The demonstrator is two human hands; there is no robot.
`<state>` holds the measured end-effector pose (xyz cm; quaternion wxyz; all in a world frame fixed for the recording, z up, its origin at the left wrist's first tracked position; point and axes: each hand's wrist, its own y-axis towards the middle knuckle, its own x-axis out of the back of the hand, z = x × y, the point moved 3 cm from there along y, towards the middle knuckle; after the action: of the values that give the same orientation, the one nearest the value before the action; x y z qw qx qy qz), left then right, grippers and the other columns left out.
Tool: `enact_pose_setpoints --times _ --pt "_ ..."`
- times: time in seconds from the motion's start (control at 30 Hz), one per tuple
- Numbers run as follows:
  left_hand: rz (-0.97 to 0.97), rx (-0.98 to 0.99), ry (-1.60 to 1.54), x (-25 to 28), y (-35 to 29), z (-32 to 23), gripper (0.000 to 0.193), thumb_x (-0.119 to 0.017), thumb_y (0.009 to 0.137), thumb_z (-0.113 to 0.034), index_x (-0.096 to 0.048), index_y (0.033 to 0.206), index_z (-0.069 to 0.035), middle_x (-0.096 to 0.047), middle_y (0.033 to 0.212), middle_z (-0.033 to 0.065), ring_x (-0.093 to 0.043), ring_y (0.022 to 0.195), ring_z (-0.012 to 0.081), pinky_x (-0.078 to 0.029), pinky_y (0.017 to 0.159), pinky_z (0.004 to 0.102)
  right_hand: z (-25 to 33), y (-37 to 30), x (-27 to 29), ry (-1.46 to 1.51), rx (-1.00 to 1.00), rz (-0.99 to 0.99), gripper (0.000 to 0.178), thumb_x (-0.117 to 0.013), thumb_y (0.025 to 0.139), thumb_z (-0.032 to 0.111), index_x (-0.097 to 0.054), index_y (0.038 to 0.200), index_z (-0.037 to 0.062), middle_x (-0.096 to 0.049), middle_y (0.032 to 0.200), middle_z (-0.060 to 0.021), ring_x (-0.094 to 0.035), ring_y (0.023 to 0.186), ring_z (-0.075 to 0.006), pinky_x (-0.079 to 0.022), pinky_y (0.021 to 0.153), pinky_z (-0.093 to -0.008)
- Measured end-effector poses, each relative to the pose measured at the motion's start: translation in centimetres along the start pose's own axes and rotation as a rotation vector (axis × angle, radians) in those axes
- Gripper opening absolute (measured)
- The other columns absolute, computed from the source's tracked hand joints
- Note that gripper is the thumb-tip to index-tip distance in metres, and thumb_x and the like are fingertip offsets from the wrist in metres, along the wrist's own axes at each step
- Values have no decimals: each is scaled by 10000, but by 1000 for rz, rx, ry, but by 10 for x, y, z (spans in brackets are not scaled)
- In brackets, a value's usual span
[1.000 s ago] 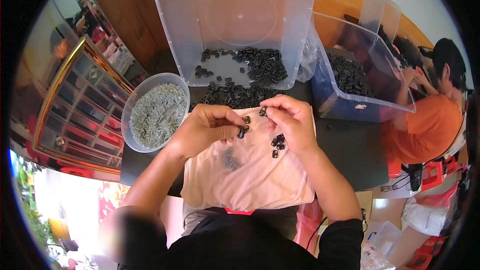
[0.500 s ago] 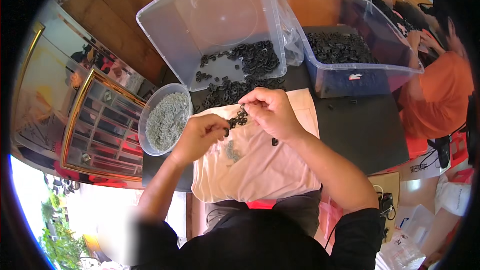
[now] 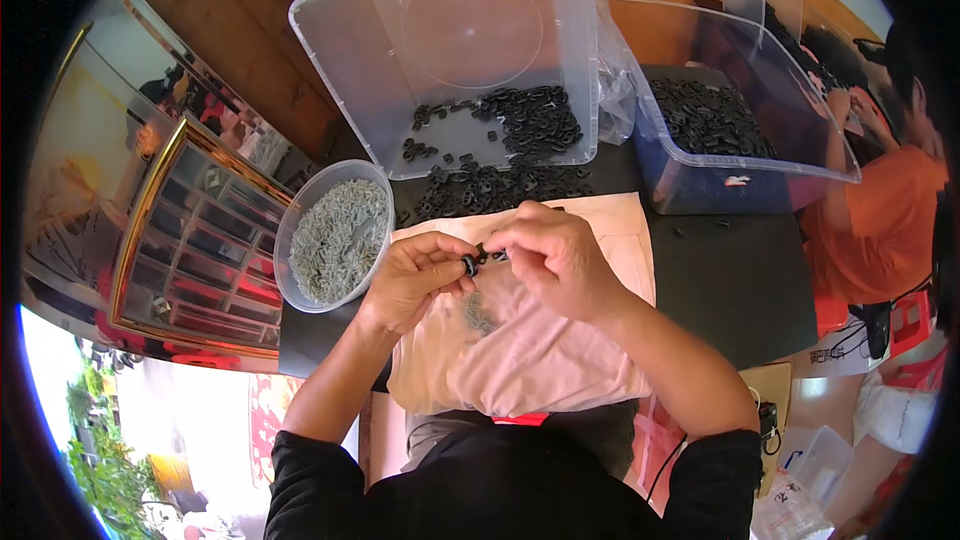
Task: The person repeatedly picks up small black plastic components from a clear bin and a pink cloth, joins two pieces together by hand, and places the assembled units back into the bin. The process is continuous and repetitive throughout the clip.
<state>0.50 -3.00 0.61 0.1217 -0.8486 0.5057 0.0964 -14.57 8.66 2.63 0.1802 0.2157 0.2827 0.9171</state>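
Over a pale pink cloth, my left hand pinches a small black ring-shaped part between thumb and fingers. My right hand is close beside it, fingers curled and closed at a small black piece, partly hidden by the fingertips. Between the two hands shows another black part, almost touching the ring. A little heap of small grey pieces lies on the cloth below my hands. Loose black parts are spread on the dark table just beyond the cloth.
A round clear tub of small grey pieces stands left. A clear bin tipped on its side holds black parts at the back; another bin with black parts stands right. Far right, a person in orange handles something.
My hands have come closer together, the right one turning further over its fingers. The black cluster that lay between them is now mostly hidden. The whole view has shifted slightly.
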Motion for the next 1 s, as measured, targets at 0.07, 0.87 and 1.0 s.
enact_pose_setpoints --times 0.07,0.87,1.0 --pt "-6 -11 27 -1 1 -1 158 -569 830 29 -596 986 33 -638 849 91 -626 693 145 -507 621 238 1 -2 -3 -92 50 20 195 -504 695 -93 -609 820 12 -490 715 -74 -498 577 -168 -390 515 -252" --pt "11 -270 548 -23 11 -24 181 -574 814 55 -625 987 31 -557 830 43 -541 710 81 -446 631 210 -13 -1 -9 86 -137 23 67 -586 683 -20 -571 748 -20 -525 702 -99 -561 589 -199 -440 535 -281" --pt "-26 -275 595 -29 8 -28 180 -587 796 56 -626 971 37 -562 805 60 -550 691 105 -446 623 226 -12 -2 -11 130 -174 -9 57 -581 677 -24 -577 734 -21 -533 701 -104 -564 577 -195 -441 533 -278"
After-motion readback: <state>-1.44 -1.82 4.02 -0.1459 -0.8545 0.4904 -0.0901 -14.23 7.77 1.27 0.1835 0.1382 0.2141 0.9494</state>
